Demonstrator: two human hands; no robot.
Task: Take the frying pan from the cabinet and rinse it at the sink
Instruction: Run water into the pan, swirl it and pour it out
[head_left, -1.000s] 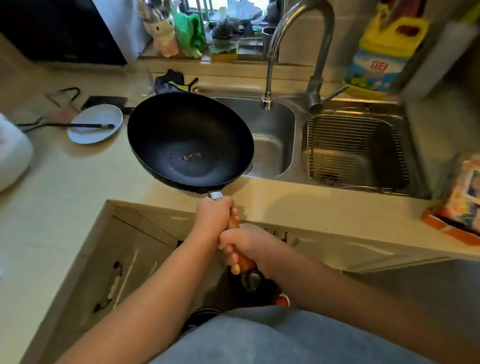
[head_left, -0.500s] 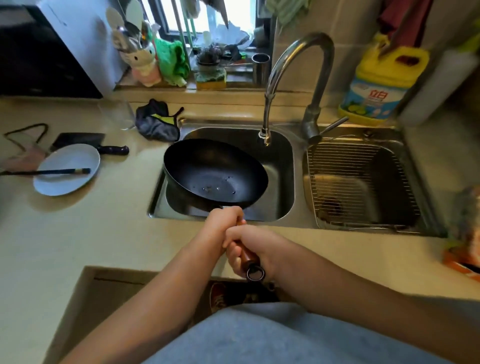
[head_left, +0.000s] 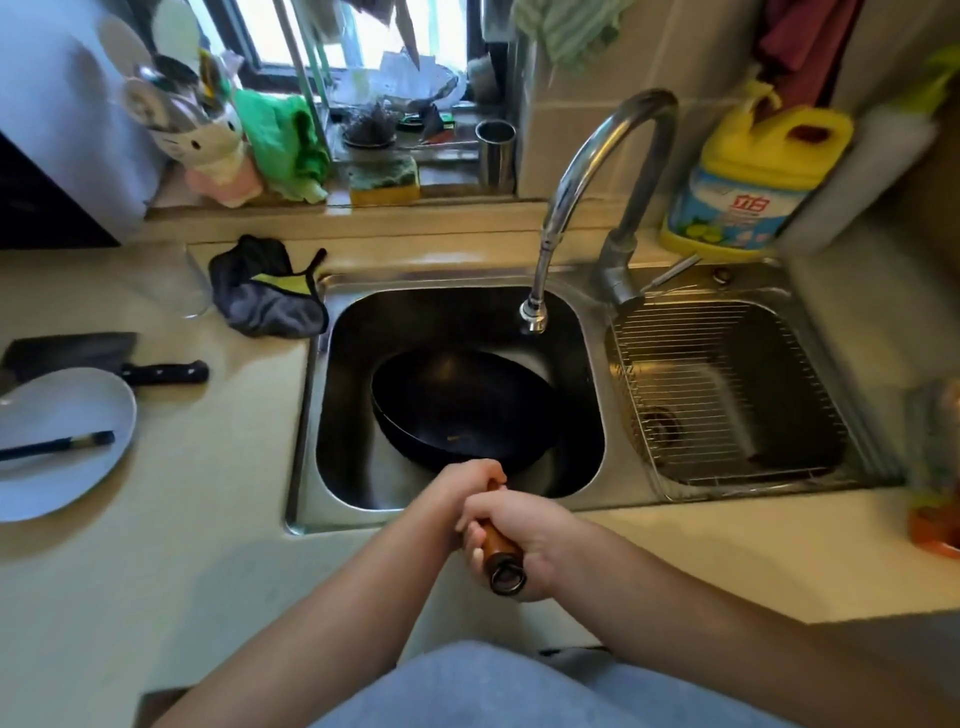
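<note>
A black frying pan (head_left: 462, 410) with a brown wooden handle (head_left: 500, 552) sits low inside the left basin of the steel sink (head_left: 345, 332). My left hand (head_left: 462, 486) grips the handle close to the pan. Just behind it, my right hand (head_left: 524, 535) holds the handle's end, where a metal ring shows. The curved tap (head_left: 582, 171) ends in a spout (head_left: 533, 317) above the basin's far right part, beyond the pan's rim. No water runs from it.
A wire rack (head_left: 722, 384) fills the right basin. On the counter at left lie a plate with chopsticks (head_left: 57, 441), a cleaver (head_left: 93, 358) and a dark cloth (head_left: 267, 291). A yellow detergent jug (head_left: 748, 182) stands behind the sink; a sponge (head_left: 383, 182) rests on the sill.
The pan moved from above the counter into the left basin and lower down. Both hands kept their hold on the handle. The view shifted forward over the sink.
</note>
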